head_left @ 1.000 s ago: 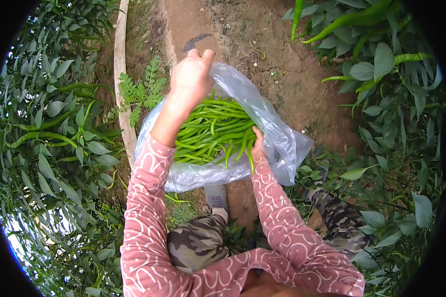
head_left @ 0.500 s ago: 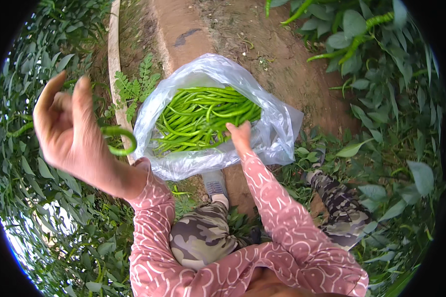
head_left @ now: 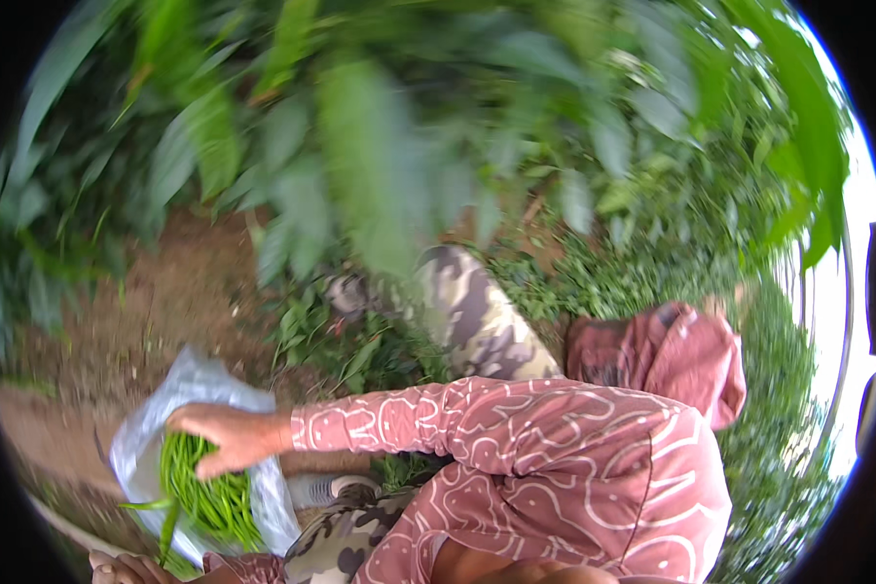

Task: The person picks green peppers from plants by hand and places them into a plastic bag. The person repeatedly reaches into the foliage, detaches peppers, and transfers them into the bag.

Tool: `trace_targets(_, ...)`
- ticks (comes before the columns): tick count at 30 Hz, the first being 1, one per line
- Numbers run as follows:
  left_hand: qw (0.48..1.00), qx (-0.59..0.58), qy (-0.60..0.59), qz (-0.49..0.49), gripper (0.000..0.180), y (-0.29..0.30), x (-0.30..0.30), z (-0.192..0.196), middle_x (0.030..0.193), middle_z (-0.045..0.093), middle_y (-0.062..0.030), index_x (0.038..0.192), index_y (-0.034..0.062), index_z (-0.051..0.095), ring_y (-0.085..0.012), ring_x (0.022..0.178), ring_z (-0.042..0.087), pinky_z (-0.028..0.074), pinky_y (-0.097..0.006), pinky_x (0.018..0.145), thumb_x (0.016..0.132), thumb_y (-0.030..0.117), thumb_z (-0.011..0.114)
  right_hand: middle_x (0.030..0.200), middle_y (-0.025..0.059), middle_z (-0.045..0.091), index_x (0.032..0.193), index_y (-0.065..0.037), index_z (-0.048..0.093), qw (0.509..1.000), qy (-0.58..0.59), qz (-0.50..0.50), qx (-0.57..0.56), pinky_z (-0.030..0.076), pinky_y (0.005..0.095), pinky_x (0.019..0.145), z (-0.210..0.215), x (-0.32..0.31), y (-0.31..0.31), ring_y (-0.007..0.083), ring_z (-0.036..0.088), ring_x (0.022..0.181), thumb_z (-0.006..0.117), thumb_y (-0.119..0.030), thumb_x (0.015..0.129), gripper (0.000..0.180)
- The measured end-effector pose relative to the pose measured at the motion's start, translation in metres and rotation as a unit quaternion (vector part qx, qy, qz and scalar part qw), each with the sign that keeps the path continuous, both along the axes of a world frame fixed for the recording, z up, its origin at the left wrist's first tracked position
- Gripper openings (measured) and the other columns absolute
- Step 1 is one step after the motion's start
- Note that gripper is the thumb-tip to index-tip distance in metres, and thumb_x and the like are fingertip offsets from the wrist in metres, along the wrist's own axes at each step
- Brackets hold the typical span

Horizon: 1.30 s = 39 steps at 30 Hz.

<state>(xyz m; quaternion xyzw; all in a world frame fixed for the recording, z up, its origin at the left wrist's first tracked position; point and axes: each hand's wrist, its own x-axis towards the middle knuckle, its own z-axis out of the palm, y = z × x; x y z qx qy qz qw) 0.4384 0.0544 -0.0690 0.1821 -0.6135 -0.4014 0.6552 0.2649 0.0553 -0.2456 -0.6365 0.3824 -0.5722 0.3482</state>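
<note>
A clear plastic bag (head_left: 268,496) lies open at the lower left, filled with long green chili peppers (head_left: 219,501). Over the heap rests my right hand (head_left: 229,436), its thumb spread from the fingers and nothing visibly held; its fingertips reach toward the bag's far side. At the lower left rim only part of my left hand (head_left: 127,568) shows, with fingers curled. A long green chili pepper (head_left: 168,535) sticks up from it across the bag's edge, apparently in its grip.
Blurred leafy pepper plants (head_left: 360,156) hang close across the upper view. Brown soil (head_left: 200,287) lies beyond the bag. My camouflage-clad leg (head_left: 477,316) stretches among low weeds. A pink cloth bundle (head_left: 667,360) sits at the right.
The view has swung right, so the bag now appears at the lower left. My left hand has dropped from its raised position toward the bag. My right hand remains at the peppers.
</note>
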Motion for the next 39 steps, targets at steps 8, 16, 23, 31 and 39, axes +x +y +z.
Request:
trace_targets(8,0.876,0.131,0.127,-0.447,0.014,-0.027,-0.136,-0.011,0.082,0.031,-0.0021,0.099,-0.0032,0.042,-0.0034,0.052,0.024,0.019,-0.018,0.040,0.088,0.001,0.051,0.076,0.0090,0.056,0.101,0.001,0.050,0.981,-0.054,0.107,0.150,0.044,0.0352,0.061,0.060,-0.069,0.072,0.0177,0.057,0.069,0.060,-0.021,0.084,0.029)
trace_targets(16,0.918,-0.139,-0.044,-0.370,0.021,0.010,-0.220,-0.021,0.080,0.047,-0.0042,0.087,0.0046,0.055,-0.0114,0.063,0.043,0.036,-0.025,0.051,0.073,0.011,0.070,0.086,0.0024,0.058,0.094,-0.006,0.060,0.905,0.009,-0.404,0.134,0.047,0.0265,0.068,0.109,-0.204,0.228,0.0104,0.056,0.079,0.071,-0.009,0.073,0.024)
trace_targets(23,0.788,-0.356,-0.206,-0.458,0.026,0.099,-0.290,-0.031,0.083,0.056,-0.0112,0.088,0.0003,0.058,-0.0284,0.074,0.055,0.044,-0.037,0.063,0.065,0.005,0.071,0.076,0.0028,0.055,0.091,-0.004,0.056,0.513,0.117,-0.829,-0.191,0.048,0.0238,0.054,0.238,-0.168,0.452,0.0114,0.056,0.061,0.056,-0.012,0.090,0.009)
trace_targets(31,0.741,-0.238,-0.265,-0.569,0.039,0.212,-0.360,-0.041,0.089,0.058,-0.0113,0.101,-0.0003,0.056,-0.0245,0.080,0.057,0.046,-0.035,0.072,0.071,0.016,0.072,0.080,-0.0012,0.056,0.093,-0.005,0.060,0.288,0.179,-0.940,0.029,0.041,0.0205,0.055,0.195,-0.135,0.626,0.0057,0.049,0.064,0.060,-0.015,0.088,0.012)
trace_targets(39,0.696,-0.335,-0.266,-0.577,0.072,0.335,-0.397,-0.013,0.124,0.045,-0.0246,0.123,-0.0052,0.043,-0.0367,0.119,0.041,0.032,-0.043,0.102,0.074,0.042,0.068,0.095,0.0221,0.064,0.107,0.006,0.057,0.013,0.089,-0.926,0.368,0.047,0.0349,0.080,0.107,-0.114,0.757,0.0260,0.062,0.090,0.070,-0.029,0.076,0.049)
